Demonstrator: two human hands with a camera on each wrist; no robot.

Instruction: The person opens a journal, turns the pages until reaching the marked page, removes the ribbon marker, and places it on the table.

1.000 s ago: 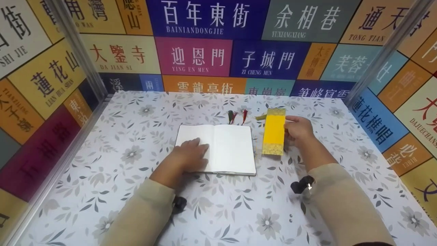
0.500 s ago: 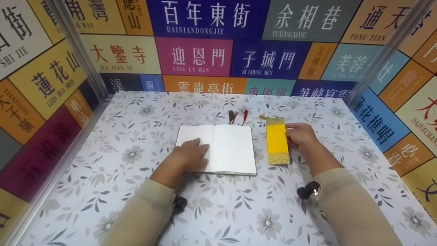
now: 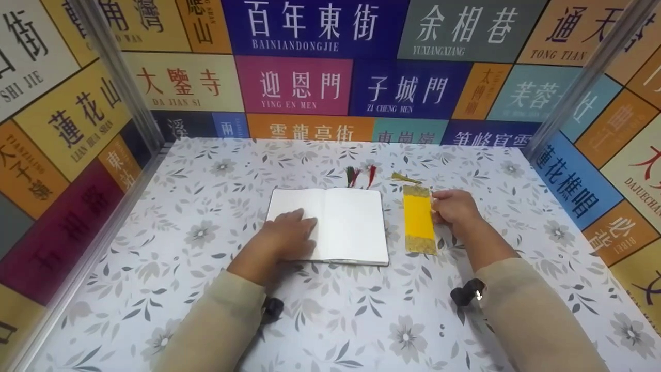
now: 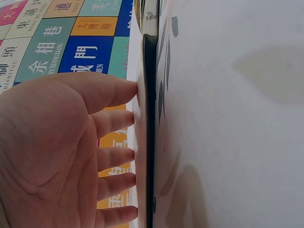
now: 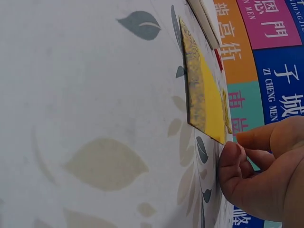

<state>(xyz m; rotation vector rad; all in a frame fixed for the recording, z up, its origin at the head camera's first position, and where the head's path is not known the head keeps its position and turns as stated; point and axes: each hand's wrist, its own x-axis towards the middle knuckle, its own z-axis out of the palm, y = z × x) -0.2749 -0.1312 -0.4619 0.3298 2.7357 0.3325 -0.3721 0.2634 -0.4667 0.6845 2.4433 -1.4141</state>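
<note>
A notebook (image 3: 356, 225) lies open at blank cream pages in the middle of the table. My left hand (image 3: 289, 235) rests on its left page with fingers spread; in the left wrist view, the fingertips (image 4: 128, 155) and thumb press down on the page. To the right of the notebook, a yellow bookmark (image 3: 418, 216) with gold patterned ends and a gold tassel (image 3: 404, 178) lies along the table. My right hand (image 3: 455, 205) pinches its right edge near the top. In the right wrist view, thumb and fingertips meet right at the edge of the bookmark (image 5: 211, 102).
Dark green and red tassels (image 3: 371, 175) stick out beyond the notebook's top edge. The table has a white cloth (image 3: 330, 325) printed with grey leaves and flowers. Panels (image 3: 304, 85) with street names stand behind and on both sides.
My right hand has drawn the bookmark to the right and toward me and lowered it flat beside the notebook. My left hand has stayed in place on the page.
</note>
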